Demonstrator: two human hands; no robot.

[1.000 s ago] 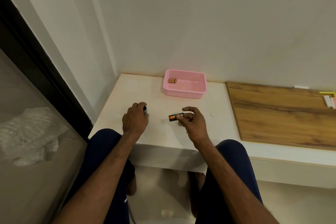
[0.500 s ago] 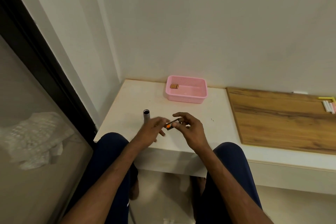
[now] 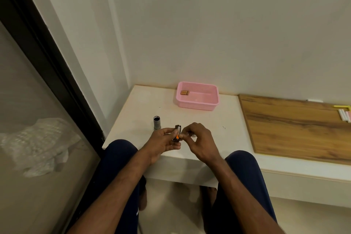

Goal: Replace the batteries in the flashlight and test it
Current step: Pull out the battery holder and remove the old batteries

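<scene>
A grey flashlight body stands upright and open-ended on the white table, just left of my hands. My left hand grips a small black battery holder with orange and white cells in it, held upright above the table's front edge. My right hand pinches the holder's right side with thumb and forefinger. A small shiny part lies on the table, half hidden behind my right fingers. Gold batteries lie in the far left corner of a pink basket.
A wooden board covers the table's right part, with white and yellow sticks at its far right. The wall corner stands right behind the table. A dark-framed glass door is at the left. My knees flank the table's front edge.
My left hand left the flashlight body standing on the table and moved right to take the battery holder. The holder turned from lying sideways to upright between both hands.
</scene>
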